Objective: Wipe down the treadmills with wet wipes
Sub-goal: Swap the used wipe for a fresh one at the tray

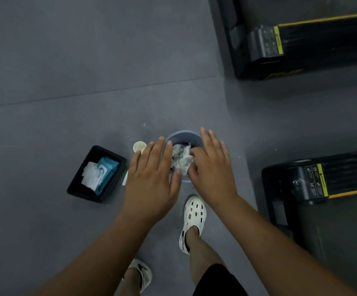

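A small blue-grey bin [184, 135] stands on the floor below me, with crumpled used wipes [182, 158] inside. My left hand [152, 178] hovers over the bin's left side, fingers straight and spread, holding nothing. My right hand [211, 167] is over the bin's right side, fingers extended, with its thumb next to the crumpled wipes; I cannot tell whether it touches them. A black tray [76, 186] to the left holds a blue pack of wet wipes [107, 174] and a loose white wipe [91, 175]. Two treadmill ends [265, 45] [301, 180] lie at the right.
A small cream round lid or cup [139, 146] sits on the floor between tray and bin. My feet in white clogs [193, 218] [143, 274] stand just behind the bin. Grey floor stretches to the left and far side.
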`<act>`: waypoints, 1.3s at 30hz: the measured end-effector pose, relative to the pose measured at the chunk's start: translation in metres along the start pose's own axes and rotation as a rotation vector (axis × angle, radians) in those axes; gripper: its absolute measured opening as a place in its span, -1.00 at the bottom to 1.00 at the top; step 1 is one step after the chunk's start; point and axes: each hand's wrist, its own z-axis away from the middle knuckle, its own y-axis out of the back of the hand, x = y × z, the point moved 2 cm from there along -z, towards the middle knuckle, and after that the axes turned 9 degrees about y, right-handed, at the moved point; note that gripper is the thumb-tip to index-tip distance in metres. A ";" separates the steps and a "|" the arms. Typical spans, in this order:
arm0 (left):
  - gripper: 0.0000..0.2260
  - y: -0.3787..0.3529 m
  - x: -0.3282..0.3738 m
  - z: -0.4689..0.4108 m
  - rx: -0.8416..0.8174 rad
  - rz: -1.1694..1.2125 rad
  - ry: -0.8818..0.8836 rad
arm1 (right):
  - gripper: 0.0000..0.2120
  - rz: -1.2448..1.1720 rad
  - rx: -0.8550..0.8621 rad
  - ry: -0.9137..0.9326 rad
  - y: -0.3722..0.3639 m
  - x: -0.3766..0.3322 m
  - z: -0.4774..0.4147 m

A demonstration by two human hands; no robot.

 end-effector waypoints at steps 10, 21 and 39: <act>-0.44 -0.006 -0.042 -0.029 0.052 0.040 0.107 | -0.78 0.003 -0.038 0.052 -0.012 -0.010 -0.040; -0.42 -0.006 -0.274 0.023 0.064 0.034 0.308 | -0.78 -0.048 -0.108 0.295 -0.163 -0.205 -0.069; -0.40 -0.303 -0.470 0.034 -0.037 0.009 0.588 | -0.49 0.233 -0.559 0.707 -0.523 -0.176 -0.107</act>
